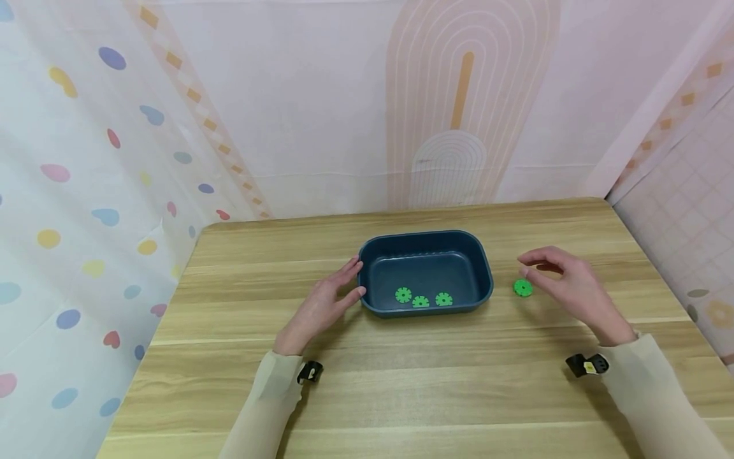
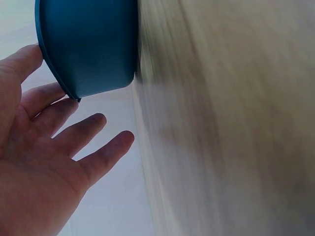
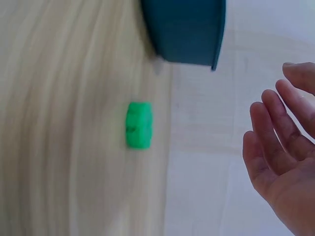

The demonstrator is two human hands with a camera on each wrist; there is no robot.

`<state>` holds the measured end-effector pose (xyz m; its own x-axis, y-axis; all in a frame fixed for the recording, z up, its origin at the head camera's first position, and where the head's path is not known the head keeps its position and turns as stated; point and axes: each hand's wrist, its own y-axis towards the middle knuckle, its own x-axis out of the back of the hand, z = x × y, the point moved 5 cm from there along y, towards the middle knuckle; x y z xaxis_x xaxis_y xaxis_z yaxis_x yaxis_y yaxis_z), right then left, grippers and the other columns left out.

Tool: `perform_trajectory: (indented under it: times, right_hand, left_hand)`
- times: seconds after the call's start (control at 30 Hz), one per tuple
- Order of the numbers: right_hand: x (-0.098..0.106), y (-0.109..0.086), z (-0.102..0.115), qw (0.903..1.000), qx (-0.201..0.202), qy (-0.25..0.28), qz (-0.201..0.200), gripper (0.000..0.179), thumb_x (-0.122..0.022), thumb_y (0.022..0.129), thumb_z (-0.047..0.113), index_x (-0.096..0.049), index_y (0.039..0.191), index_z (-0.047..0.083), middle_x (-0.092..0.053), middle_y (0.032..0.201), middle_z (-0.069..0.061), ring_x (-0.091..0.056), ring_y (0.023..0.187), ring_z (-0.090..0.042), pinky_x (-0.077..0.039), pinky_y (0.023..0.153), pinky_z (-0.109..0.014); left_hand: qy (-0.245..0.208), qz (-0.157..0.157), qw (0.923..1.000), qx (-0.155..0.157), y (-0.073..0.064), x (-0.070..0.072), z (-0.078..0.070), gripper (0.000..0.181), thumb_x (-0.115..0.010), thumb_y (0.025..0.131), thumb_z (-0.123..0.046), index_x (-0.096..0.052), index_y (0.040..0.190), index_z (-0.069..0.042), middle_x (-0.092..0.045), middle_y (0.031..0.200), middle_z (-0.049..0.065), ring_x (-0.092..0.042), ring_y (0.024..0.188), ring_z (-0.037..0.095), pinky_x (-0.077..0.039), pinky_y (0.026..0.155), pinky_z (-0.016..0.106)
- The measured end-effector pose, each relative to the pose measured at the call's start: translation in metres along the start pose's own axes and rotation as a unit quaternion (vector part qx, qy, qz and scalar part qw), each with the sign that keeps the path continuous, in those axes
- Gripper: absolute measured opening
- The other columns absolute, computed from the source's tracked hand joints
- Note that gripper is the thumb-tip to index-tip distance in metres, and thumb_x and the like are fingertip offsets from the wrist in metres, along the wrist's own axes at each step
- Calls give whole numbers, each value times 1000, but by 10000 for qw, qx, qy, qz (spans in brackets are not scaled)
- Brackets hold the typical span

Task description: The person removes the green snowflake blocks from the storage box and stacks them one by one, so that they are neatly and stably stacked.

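A dark blue plastic bin (image 1: pixel 424 312) stands on the table, with a few green notched discs lying inside along its near wall; one green disc (image 1: pixel 403 295) lies flat there. My left hand (image 1: pixel 321 309) touches the bin's left rim with its fingertips, fingers spread and fairly straight, as the left wrist view also shows. To the right of the bin, a green notched piece (image 1: pixel 523 288) rests on the table; the right wrist view shows it as a thick green block (image 3: pixel 139 125). Above it hovers my right hand (image 1: pixel 564 280), fingers loosely bent and holding nothing.
The wood-grain table (image 1: pixel 390 389) reaches back to a patterned curtain (image 1: pixel 321 108) and has another curtain (image 1: pixel 694 191) at its right edge. A black strap (image 1: pixel 310 371) sits at the left cuff, and a black wrist device (image 1: pixel 587 365) at the right cuff.
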<state>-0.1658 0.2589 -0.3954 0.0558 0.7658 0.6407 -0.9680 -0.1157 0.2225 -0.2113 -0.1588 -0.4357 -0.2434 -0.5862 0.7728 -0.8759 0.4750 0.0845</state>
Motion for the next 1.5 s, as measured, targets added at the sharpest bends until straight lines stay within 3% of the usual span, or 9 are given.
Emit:
perform_trajectory:
  times: [0.1, 0.3, 0.53, 0.77, 0.83, 1.07, 1.5]
  right_hand:
    - [-3, 0, 9, 9997, 182, 147, -69, 19, -71, 101, 18, -75, 117, 9, -72, 114, -9, -58, 101, 8, -46, 88, -8]
    - [-13, 3, 27, 9975, 621, 323, -40, 18, -74, 97, 9, -75, 115, 8, -71, 113, -6, -60, 103, 4, -45, 92, -9]
    - [-26, 7, 41, 9958, 865, 301, 39, 20, -75, 97, 9, -75, 116, 6, -71, 116, -5, -61, 106, -2, -46, 92, -10]
    - [-42, 11, 54, 9928, 1180, 173, 118, 22, -78, 94, 9, -76, 116, 10, -71, 117, -2, -65, 105, -25, -48, 93, -15]
    - [-46, 13, 57, 9914, 1292, 140, 170, 23, -79, 93, 8, -76, 115, 11, -71, 116, -2, -65, 104, -26, -50, 93, -16]
    - [-63, 20, 66, 9885, 1426, 23, 499, 24, -79, 93, 12, -75, 117, 11, -72, 121, -4, -65, 111, -24, -55, 93, -49]
    - [-94, 34, 72, 9833, 1442, 149, 1098, 24, -78, 95, 18, -75, 118, 15, -69, 125, -2, -63, 119, -25, -54, 98, -51]
  left_hand:
    - [16, -7, 10000, 13, -1, 0, 0, 58, -59, 107, -32, -42, 158, -8, -33, 167, 7, -37, 149, 32, -34, 119, 53]
    - [-1, -9, 10000, 98, -2, 0, -1, 58, -59, 108, -32, -42, 158, -9, -32, 167, 5, -36, 150, 31, -33, 119, 53]
    - [-25, 40, 10000, 82, -1, 1, -2, 59, -59, 108, -32, -42, 158, -8, -31, 167, 5, -35, 150, 32, -33, 120, 53]
    - [-21, 67, 10000, 33, -1, 1, -2, 59, -58, 108, -33, -42, 158, -8, -31, 167, 6, -35, 150, 32, -33, 119, 53]
    - [-43, 69, 10000, 44, -1, 1, -3, 58, -58, 108, -32, -42, 158, -8, -31, 167, 7, -35, 150, 33, -33, 119, 53]
    - [-18, 90, 9999, 66, -1, 1, -3, 58, -57, 108, -34, -41, 159, -10, -31, 167, 8, -35, 150, 32, -33, 119, 53]
    - [-15, 142, 9998, 110, 2, 1, -5, 59, -57, 108, -35, -40, 159, -10, -30, 168, 5, -33, 151, 31, -32, 120, 52]
